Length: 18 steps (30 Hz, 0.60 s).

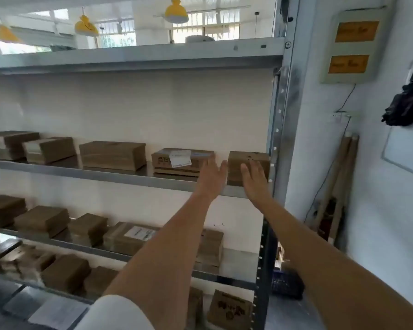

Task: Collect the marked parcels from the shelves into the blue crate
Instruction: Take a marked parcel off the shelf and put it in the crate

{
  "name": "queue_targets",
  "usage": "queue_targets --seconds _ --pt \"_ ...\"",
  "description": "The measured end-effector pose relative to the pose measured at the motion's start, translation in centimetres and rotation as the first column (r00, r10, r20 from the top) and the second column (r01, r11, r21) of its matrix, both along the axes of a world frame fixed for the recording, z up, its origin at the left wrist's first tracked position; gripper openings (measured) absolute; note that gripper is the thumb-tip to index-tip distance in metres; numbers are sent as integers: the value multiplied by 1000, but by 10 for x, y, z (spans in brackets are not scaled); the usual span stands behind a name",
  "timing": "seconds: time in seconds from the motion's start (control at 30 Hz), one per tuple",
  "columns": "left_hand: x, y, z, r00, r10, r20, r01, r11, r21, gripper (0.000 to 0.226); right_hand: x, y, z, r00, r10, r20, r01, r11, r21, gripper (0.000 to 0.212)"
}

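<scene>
A brown cardboard parcel [248, 160] stands at the right end of the upper shelf [119, 177], hard against the metal upright. My left hand [211, 178] is stretched out with straight fingers just left of it. My right hand [254, 181] reaches in front of the parcel, fingers spread over its front face; whether they touch it is unclear. Neither hand holds anything. Left of the parcel sits a box with a white label [181, 160]. The blue crate [287, 283] shows on the floor behind the rack's post, low right.
More brown parcels line the upper shelf and the two shelves below, one with a white label [138, 234]. The rack's metal upright [278, 144] stands right beside my right hand. Wooden sticks [336, 186] lean against the right wall.
</scene>
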State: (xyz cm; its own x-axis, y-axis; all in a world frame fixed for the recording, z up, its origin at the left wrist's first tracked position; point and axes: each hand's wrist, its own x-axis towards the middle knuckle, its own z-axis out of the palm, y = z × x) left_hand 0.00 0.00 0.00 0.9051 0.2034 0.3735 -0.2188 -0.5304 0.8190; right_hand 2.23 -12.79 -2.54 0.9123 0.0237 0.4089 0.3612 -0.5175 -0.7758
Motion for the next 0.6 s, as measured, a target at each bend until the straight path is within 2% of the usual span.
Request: queue_targets --seconds 0.2,0.33,0.4,0.47,0.6 --pt "51 0 -8 989 -146 5 143 959 -244 57 34 21 -7 983 -163 81 172 979 -111 57" --pt "71 0 -16 978 -182 105 204 945 -256 52 44 22 -14 940 -281 192 324 913 -249 63" --pt "78 3 -18 972 -194 135 224 937 -268 50 49 22 -15 918 -351 185 389 891 -235 65" --pt "85 7 -20 973 -205 103 228 918 -324 52 56 23 -14 906 -391 160 418 882 -216 66" --pt "92 12 -19 971 -238 36 232 882 -411 51 69 25 -10 906 -422 25 423 902 -92 66"
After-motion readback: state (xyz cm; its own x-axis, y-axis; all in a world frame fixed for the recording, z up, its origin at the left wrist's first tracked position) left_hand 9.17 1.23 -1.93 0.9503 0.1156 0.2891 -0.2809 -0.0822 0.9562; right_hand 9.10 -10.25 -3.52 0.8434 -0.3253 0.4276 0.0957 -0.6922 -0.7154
